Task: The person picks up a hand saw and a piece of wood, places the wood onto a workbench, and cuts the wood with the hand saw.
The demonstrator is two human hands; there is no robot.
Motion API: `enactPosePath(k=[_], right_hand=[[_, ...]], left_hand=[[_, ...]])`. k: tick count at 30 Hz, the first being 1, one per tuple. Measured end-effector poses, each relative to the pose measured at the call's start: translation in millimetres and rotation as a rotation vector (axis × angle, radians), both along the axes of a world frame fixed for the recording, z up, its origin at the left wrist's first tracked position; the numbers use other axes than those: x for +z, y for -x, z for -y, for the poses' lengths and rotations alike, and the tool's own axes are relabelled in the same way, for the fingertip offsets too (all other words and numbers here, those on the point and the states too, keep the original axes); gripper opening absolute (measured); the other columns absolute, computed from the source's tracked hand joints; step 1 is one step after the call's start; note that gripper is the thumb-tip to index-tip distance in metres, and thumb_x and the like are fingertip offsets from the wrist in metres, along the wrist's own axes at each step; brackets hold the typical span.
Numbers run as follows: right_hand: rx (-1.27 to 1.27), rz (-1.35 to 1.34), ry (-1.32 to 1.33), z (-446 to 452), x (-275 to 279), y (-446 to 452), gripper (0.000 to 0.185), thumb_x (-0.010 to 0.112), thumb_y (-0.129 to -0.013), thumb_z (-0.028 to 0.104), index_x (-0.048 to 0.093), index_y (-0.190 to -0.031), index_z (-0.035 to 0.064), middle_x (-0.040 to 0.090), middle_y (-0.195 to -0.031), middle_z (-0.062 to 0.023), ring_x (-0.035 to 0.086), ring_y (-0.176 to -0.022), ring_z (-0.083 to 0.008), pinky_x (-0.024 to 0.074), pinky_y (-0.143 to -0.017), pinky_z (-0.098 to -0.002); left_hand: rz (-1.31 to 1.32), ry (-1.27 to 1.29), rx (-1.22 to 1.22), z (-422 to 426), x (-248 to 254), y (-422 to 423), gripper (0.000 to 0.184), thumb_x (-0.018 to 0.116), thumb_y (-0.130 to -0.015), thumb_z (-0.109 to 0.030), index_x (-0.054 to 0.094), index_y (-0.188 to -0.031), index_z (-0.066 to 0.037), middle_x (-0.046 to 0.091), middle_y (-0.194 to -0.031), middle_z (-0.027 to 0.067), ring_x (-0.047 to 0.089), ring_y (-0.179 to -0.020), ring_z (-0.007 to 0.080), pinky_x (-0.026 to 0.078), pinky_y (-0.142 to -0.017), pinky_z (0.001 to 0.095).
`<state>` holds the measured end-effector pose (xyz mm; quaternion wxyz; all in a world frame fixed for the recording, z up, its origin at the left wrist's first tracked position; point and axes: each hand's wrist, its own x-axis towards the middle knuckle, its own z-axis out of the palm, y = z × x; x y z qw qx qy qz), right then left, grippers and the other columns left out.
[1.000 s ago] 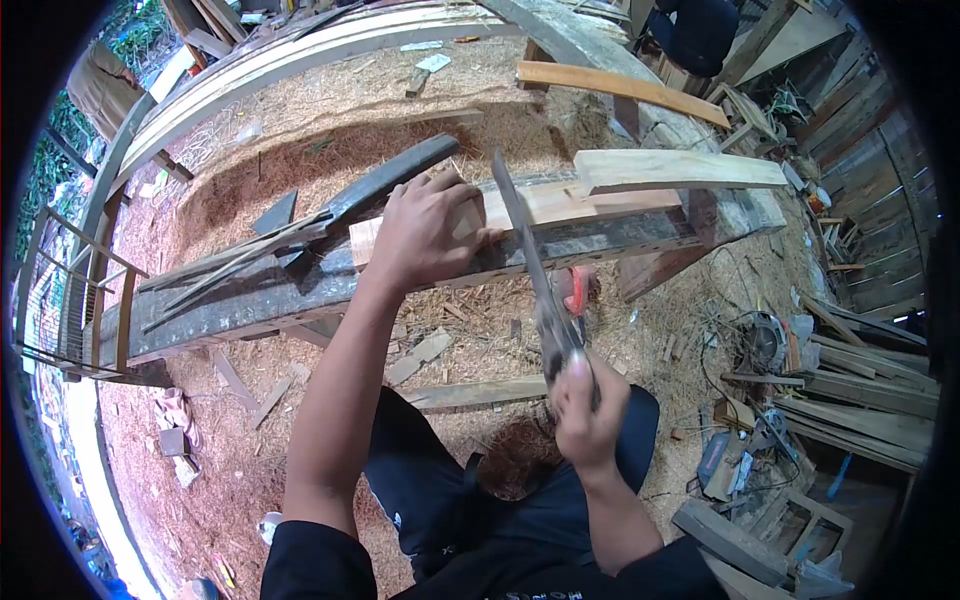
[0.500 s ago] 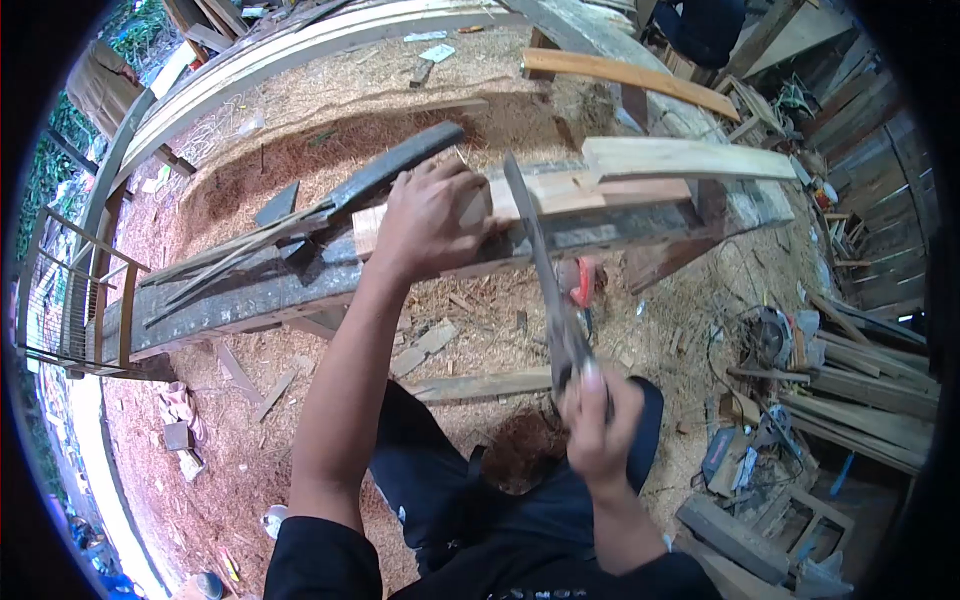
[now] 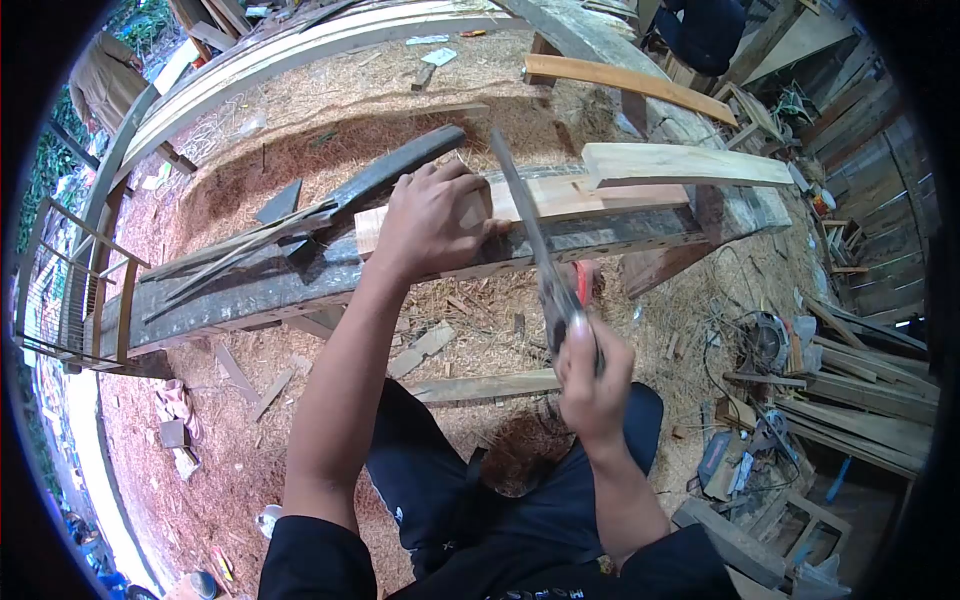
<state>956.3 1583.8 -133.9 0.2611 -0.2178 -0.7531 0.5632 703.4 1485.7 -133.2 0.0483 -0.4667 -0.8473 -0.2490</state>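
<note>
My right hand (image 3: 597, 385) is wrapped round the handle of a handsaw (image 3: 528, 222). Its long blade slants up and forward, crossing a pale wooden board (image 3: 555, 196) that lies along the bench beam. Just left of the blade, my left hand (image 3: 432, 218) grips the board and presses it down, with its thumb toward the saw. A small greyish patch shows between that thumb and the fingers; what it is I cannot make out. The board's end (image 3: 370, 232) sticks out left of my wrist. The blade's teeth are too blurred to see.
The weathered bench beam (image 3: 240, 300) runs across in front of me. A dark timber (image 3: 400, 165) and a second pale board (image 3: 690, 164) rest on it. Below lie a red-handled tool (image 3: 583, 285), offcuts and sawdust. A circular saw (image 3: 768, 345) stands right; people are farther back.
My right hand has pushed forward and slightly left, carrying the saw, whose tip now reaches farther past the board. My left hand and the board stay in place.
</note>
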Motion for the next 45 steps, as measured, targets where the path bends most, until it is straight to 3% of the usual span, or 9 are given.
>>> enactPosePath(k=[3,9,15,20,25,29,35,39,45], right_hand=[[0.001,-0.007,0.254,24.1,10.1,-55.3,0.033,0.051,-0.111,0.017,0.059,-0.083,0.0003,0.052,-0.066,0.0013,0.048,-0.058,-0.006,0.0353,-0.054,-0.0272],[-0.008,0.062,-0.019,-7.3,12.8,17.3,0.034,0.055,-0.11,0.019,0.057,-0.084,-0.0013,0.044,-0.062,-0.0027,0.039,-0.059,-0.0095,0.0309,-0.054,-0.0351],[-0.018,0.023,0.305,13.2,15.8,-32.4,0.032,0.056,-0.11,0.02,0.062,-0.089,-0.0022,0.046,-0.061,-0.0052,0.042,-0.058,-0.0123,0.0346,-0.055,-0.0359],[-0.049,-0.057,-0.111,-15.8,3.4,42.3,0.043,0.056,-0.111,0.025,0.057,-0.077,-0.002,0.049,-0.062,-0.0105,0.041,-0.056,-0.0182,0.0358,-0.057,-0.0361],[-0.021,-0.252,0.197,-24.0,3.5,12.6,0.039,0.057,-0.108,0.025,0.058,-0.081,-0.0024,0.047,-0.064,-0.001,0.045,-0.065,-0.0124,0.0376,-0.064,-0.0336],[0.012,-0.283,-0.083,-36.5,-38.3,12.5,0.04,0.052,-0.112,0.028,0.05,-0.08,0.0047,0.041,-0.061,0.0035,0.038,-0.052,-0.0059,0.0298,-0.05,-0.0264],[0.03,-0.262,-0.137,-41.0,-57.6,-9.1,0.034,0.057,-0.105,0.025,0.054,-0.078,0.0041,0.042,-0.059,0.0,0.041,-0.051,-0.0102,0.0301,-0.05,-0.0339],[0.061,-0.254,-0.08,-41.7,-63.9,-25.9,0.039,0.053,-0.109,0.027,0.041,-0.079,0.0067,0.043,-0.066,0.001,0.04,-0.057,-0.0085,0.0332,-0.054,-0.027],[-0.159,-0.239,-0.17,-38.8,-86.6,-33.2,0.046,0.053,-0.107,0.037,0.042,-0.075,0.0058,0.041,-0.063,0.0008,0.037,-0.055,-0.0085,0.0337,-0.056,-0.0278]], left_hand=[[-0.023,-0.039,-0.029,-0.9,-6.9,5.1,0.047,0.08,-0.082,-0.04,0.076,-0.119,-0.012,0.069,-0.119,0.0086,0.063,-0.115,0.0327,0.048,-0.098,0.0478],[-0.038,-0.014,-0.008,0.1,-3.5,1.4,0.052,0.08,-0.08,-0.033,0.074,-0.125,-0.008,0.069,-0.129,0.0125,0.063,-0.12,0.0351,0.047,-0.1,0.0462],[-0.041,-0.018,-0.026,-0.2,-5.5,3.5,0.051,0.08,-0.08,-0.033,0.074,-0.125,-0.009,0.069,-0.126,0.011,0.063,-0.119,0.0354,0.046,-0.098,0.0461],[-0.032,0.029,0.003,-1.3,-0.6,-0.3,0.053,0.081,-0.083,-0.04,0.074,-0.125,-0.007,0.068,-0.126,0.0113,0.061,-0.121,0.0331,0.046,-0.101,0.046],[-0.058,0.037,-0.001,-1.0,-0.9,-2.2,0.05,0.08,-0.084,-0.038,0.071,-0.122,-0.007,0.066,-0.121,0.0117,0.06,-0.119,0.0343,0.048,-0.1,0.0485],[-0.102,0.011,-0.014,-1.0,-4.7,-1.7,0.048,0.081,-0.084,-0.036,0.07,-0.12,-0.007,0.065,-0.119,0.0124,0.061,-0.117,0.0342,0.049,-0.1,0.0456],[-0.198,-0.079,-0.04,2.0,-9.9,-6.9,0.05,0.084,-0.083,-0.034,0.07,-0.122,-0.007,0.066,-0.12,0.0113,0.063,-0.117,0.0336,0.05,-0.099,0.0449],[-0.25,-0.096,-0.023,3.4,-14.9,-13.4,0.054,0.086,-0.081,-0.034,0.07,-0.126,-0.008,0.066,-0.127,0.0095,0.063,-0.119,0.0306,0.048,-0.099,0.043],[-0.322,-0.145,-0.007,5.8,-15.4,-17.6,0.063,0.09,-0.075,-0.034,0.069,-0.13,-0.011,0.066,-0.127,0.0065,0.062,-0.119,0.0276,0.043,-0.101,0.0432]])
